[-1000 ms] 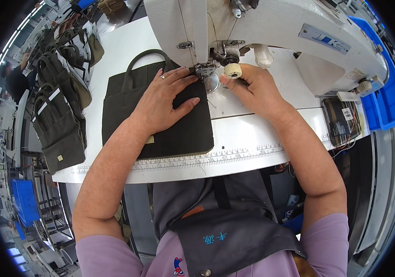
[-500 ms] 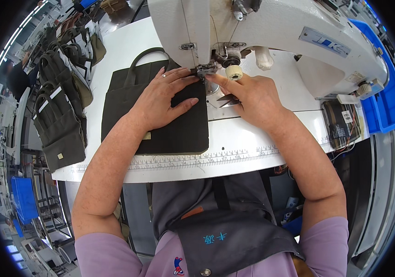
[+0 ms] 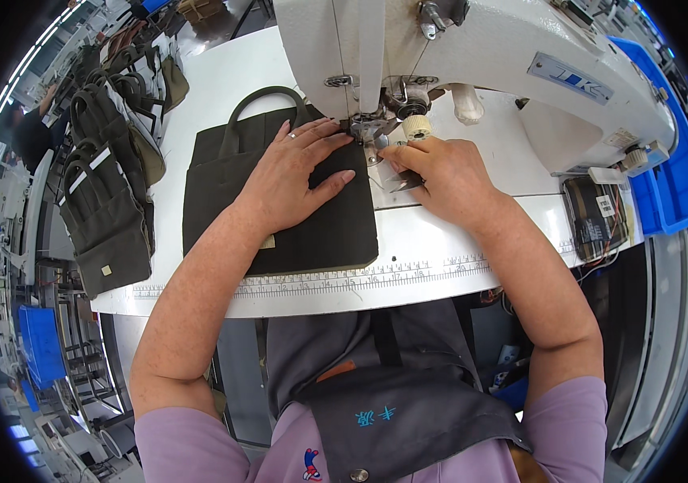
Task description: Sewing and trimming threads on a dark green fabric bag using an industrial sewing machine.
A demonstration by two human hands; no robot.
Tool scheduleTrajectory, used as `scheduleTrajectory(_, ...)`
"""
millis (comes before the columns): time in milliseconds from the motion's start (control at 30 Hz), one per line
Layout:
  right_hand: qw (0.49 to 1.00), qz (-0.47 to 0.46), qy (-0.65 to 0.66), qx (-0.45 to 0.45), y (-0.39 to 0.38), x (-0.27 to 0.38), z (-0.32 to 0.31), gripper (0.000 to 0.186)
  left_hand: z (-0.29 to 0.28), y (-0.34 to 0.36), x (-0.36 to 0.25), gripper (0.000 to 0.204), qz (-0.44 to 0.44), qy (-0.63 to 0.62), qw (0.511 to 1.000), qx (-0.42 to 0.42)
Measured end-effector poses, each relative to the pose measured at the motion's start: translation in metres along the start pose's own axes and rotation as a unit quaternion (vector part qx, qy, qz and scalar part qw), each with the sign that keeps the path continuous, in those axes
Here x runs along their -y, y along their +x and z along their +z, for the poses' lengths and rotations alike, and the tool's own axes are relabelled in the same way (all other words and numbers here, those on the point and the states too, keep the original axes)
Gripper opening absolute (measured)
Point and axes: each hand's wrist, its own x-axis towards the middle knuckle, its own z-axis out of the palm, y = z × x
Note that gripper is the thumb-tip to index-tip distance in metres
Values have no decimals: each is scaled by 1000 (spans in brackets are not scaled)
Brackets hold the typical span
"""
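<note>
A: Right, start at the fingers (image 3: 324,129) of the left hand (image 3: 292,173). How do they lie?

B: Spread and pressed flat on the dark green tote bag (image 3: 280,201), grasping nothing. The tips reach toward the presser foot (image 3: 364,129) of the white sewing machine (image 3: 481,56), almost touching it.

A: And the right hand (image 3: 440,173)?

B: Curled, knuckles up, on the tabletop (image 3: 440,233) just right of the bag's upper right corner. Something small, dark and pointed (image 3: 405,184) pokes out beneath it; I cannot tell what it is or how it is held.

A: Which hand is closer to the needle?

B: Both are close. The left fingertips come in from the left, the right from below and to the right, so the bag's corner sits between them under the foot.

A: How does the bag run?

B: Its long axis goes away from the person, handle loop (image 3: 267,105) at the far end, bottom edge near the printed ruler strip (image 3: 360,278) along the tabletop's front edge. Most of the bag lies left of the needle.

A: Further out?

B: A stack of similar dark bags (image 3: 107,201) hangs off the left end, well apart, and blue bins (image 3: 674,177) sit at the far right.
</note>
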Motion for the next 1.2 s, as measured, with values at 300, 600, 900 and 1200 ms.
scheduleTrajectory(300, 1000, 1, 8, -2, -1, 0, -3, 33, 4, 1, 2, 51, 0, 17, 1000, -16)
scheduleTrajectory(600, 1000, -11, 9, -10, -2, 0, -9, 27, -23, -13, -23, 61, 140, 31, 989, -25)
scheduleTrajectory(900, 996, 25, 63, -53, -3, -6, -10, 24, -29, -43, -61, 59, 61, -59, 991, 106)
scheduleTrajectory(1200, 990, 4, 119, -72, -4, -7, -4, 19, -22, -42, -52, 39, 8, -187, 982, 16)
